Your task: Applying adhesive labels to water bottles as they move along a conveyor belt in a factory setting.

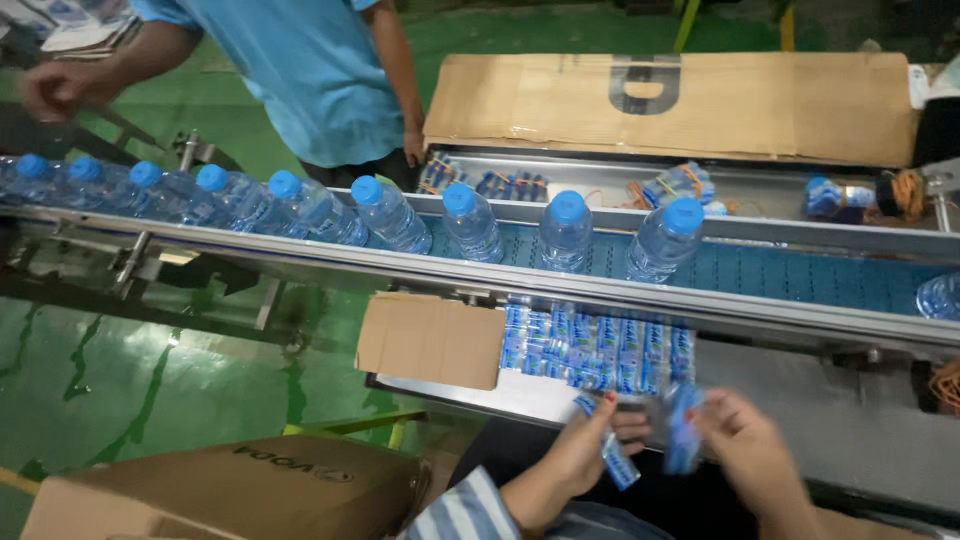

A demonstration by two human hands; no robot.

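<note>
Near edge, low centre. Left hand (580,455) comes up from a striped sleeve (465,512), palm turned inward, fingers curled closed around a narrow blue-and-white label sleeve (618,462) that sticks out down and to the right from the grip. Right hand (745,450) sits just right of it, back of the hand to the camera, blurred; fingers pinched on a second blue label (684,440), held roughly upright between the two hands. The hands are near each other, not clearly touching.

Just beyond the hands: a flat stack of the same blue labels (595,350) laid in rows on a steel tray (500,392), with a folded piece of brown cardboard (430,338) on the tray's left part.

Farther off, a conveyor (780,275) with blue belt and steel side rails crosses the scene left to right. A row of clear water bottles (470,222) with blue caps stands on it, closely packed at left, spaced out toward the right.

Far side: another person in a light blue shirt (315,75) stands at the belt, one hand (413,148) by a far tray holding bundled labels (510,185). A flattened carton (670,105) lies behind that tray. Near left, a brown box (230,490) on the green floor (90,370).
</note>
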